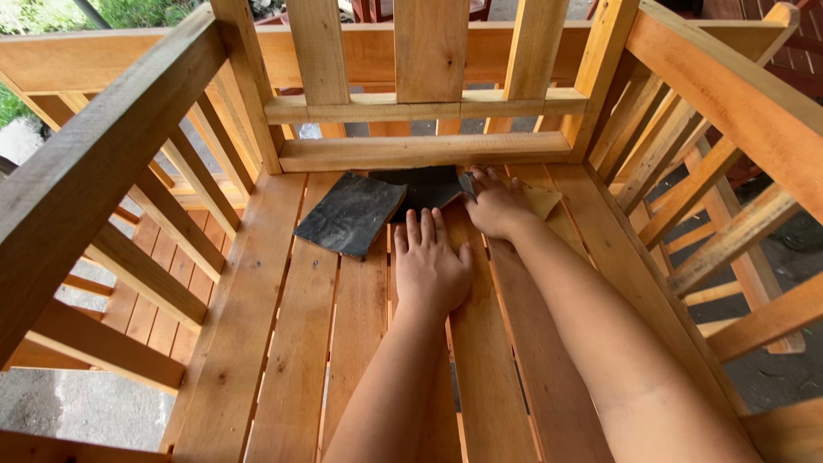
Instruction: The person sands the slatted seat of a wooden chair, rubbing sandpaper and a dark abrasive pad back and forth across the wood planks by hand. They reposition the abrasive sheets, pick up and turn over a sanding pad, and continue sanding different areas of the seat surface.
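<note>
slatted wooden seat (283,343) fills the view, its pale orange planks running away from the camera toward a low back rail (424,152), with upright bars and sloping side rails boxing it in on the left and right. through the gaps show grey concrete ground, and green plants at the top left corner.

both bare forearms reach forward over the planks. the left hand (430,267) lies palm down and flat on the seat, fingers straight, close together and pointing toward the back rail, holding nothing. the right hand (497,206) sits just beyond it and to the right, knuckles up, fingers curled and pressed down on a dark sheet of sandpaper (422,187) tucked against the foot of the back rail; a tan corner of paper shows beside the wrist.

a second dark sandpaper sheet (351,213) lies loose on the planks just left of the left hand's fingertips, not touched. it is roughly rectangular, set askew, its long axis slanting from near left to far right, one corner overlapping the pressed sheet.
</note>
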The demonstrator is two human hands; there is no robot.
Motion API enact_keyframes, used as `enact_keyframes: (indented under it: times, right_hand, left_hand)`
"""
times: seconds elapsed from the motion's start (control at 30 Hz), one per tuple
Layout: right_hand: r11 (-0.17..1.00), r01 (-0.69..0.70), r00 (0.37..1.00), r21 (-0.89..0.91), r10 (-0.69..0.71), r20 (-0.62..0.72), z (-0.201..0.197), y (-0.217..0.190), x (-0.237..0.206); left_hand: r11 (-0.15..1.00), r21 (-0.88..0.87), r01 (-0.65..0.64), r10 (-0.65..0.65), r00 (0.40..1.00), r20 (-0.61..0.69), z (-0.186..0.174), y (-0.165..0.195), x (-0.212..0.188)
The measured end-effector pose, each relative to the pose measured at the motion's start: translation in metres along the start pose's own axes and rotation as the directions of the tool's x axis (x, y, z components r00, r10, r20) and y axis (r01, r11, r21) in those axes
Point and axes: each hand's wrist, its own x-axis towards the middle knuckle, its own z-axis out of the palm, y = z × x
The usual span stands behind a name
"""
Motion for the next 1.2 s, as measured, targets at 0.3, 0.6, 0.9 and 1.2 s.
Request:
enact_keyframes:
  times: [0.3, 0.6, 0.9, 1.2]
  right_hand:
    - [0.984, 0.174, 0.979, 0.032, -0.176, 0.105, 0.000, 0.022, -0.153]
    - [0.998, 0.060, 0.998, 0.001, -0.060, -0.004, 0.001, 0.010, -0.033]
    - [0.993, 0.117, 0.993, -0.027, -0.116, 0.021, -0.002, 0.006, -0.085]
    - [0.988, 0.154, 0.985, 0.003, -0.154, 0.082, -0.005, 0.017, -0.146]
  left_hand:
    - [1.000, -0.015, -0.010, 0.010, 1.000, -0.017, 0.006, 0.002, -0.003]
    - [0.998, -0.060, -0.014, 0.010, 0.998, -0.055, 0.010, 0.000, 0.000]
    - [0.998, -0.054, -0.019, 0.019, 1.000, 0.000, 0.003, 0.000, 0.001]
    - [0.998, -0.058, -0.017, 0.014, 0.999, -0.047, 0.009, 0.003, -0.001]
